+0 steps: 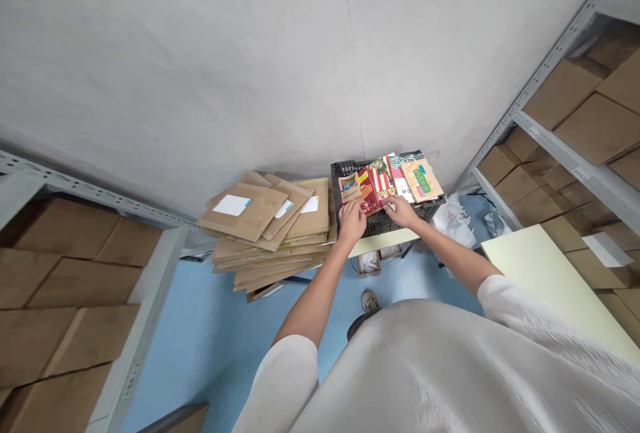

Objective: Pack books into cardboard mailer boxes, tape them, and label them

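Observation:
A black plastic crate [386, 224] stands against the wall, filled with colourful booklets. My left hand [352, 221] is at the crate's near left side, its curled fingers on the lower edge of a red booklet [369, 192]. At the near middle of the crate, my right hand [400, 210] has its thumb and fingers around the bottom edge of a red-and-white striped booklet [383, 178]. An orange-beige booklet [421, 180] with green lettering lies at the right. Left of the crate is a tall, uneven pile of brown cardboard envelopes [250, 210], some with white labels.
Shelves with brown boxes stand on the left [75, 280] and right [597, 130]. A pale yellow tabletop [555, 286] is at the right. White plastic bags [454, 221] hang beside the crate. Below the table, a small box [369, 264] sits on the blue floor.

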A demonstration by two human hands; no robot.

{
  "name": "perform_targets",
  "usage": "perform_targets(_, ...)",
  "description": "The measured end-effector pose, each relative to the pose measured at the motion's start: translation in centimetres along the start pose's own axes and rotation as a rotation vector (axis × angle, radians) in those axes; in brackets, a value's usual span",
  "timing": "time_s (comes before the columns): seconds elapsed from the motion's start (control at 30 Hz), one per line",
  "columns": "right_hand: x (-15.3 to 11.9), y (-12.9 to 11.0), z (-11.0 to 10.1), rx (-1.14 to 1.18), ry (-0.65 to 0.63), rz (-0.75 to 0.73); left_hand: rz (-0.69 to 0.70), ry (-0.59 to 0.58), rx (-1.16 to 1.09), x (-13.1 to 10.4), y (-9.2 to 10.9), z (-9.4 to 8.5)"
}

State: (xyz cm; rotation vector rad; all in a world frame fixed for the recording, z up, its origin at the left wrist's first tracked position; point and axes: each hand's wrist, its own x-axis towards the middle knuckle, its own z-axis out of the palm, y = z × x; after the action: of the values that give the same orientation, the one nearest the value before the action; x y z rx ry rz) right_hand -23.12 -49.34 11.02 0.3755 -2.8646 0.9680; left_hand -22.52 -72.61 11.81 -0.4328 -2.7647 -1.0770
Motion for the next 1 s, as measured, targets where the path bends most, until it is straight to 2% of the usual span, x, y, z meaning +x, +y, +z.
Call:
perform_targets(0.1,3.2,-2.0,2.3,-0.074,-0.026,0.064,-0.002,-0.015,0.0,1.4,-3.2,-1.7)
perform_targets(0.2,5.6,-3.2,4.2,-0.169,-0.037,0.11,0.01,-0.034,-0.009,2.4,-5.2,-2.2)
perform_targets(0.43,9.2,-3.7,7.8,-0.245,-0.243,-0.065,-0.094,-0.043,-0.067,4.7,-7.8,-1.8)
perform_targets(0.57,9.9,-3.2,9.2,-0.234,-0.26,-0.096,-0.11,-0.102,-0.078,5.4,-8.7,-1.6)
perform_targets(0.7,9.5,-3.3,8.6,-0.267,-0.188,-0.091,-0.106,-0.11,-0.087,5.8,-8.9,-1.3)
perform_targets(0.87,8.7,-4.2,6.1,-0.269,-0.036,0.008,-0.021,-0.126,-0.053,6.3,-7.9,-1.4)
perform_targets(1.0,8.5,-5.3,4.5,-0.396,-0.053,0.096,0.033,-0.265,0.003,6.7,-6.0,-1.7)
